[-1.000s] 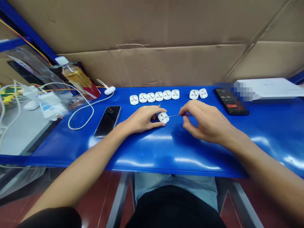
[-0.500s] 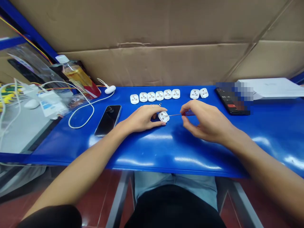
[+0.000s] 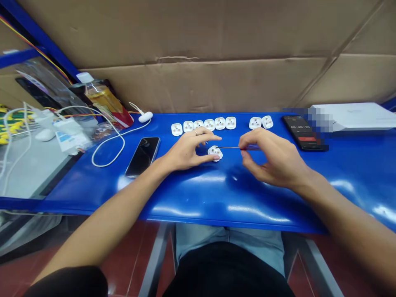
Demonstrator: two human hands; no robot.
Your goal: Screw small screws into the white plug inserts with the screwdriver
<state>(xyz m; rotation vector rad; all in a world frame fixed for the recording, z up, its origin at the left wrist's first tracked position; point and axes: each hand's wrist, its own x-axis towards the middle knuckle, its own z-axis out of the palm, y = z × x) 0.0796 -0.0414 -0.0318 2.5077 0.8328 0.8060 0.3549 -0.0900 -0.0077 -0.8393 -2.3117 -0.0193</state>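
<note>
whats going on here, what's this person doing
A person is sitting at a blue bench, working with both hands. The right hand pinches a small screwdriver, its thin shaft reaching a white plug lying on the bench. The left hand is right beside that plug, and its thumb appears to touch it. Behind them sits a row of six similar plugs, with two more off to the right. A phone lies left of the hands.

The screwdriver handle (image 3: 252, 147) is partly hidden by the right hand's fingers (image 3: 244, 142). A pixelated patch (image 3: 320, 120) obscures a corner of the right phone (image 3: 301, 131). The white box (image 3: 355, 116) is cut off by the right edge. The small metal item (image 3: 207, 142) is too small to identify.
</note>
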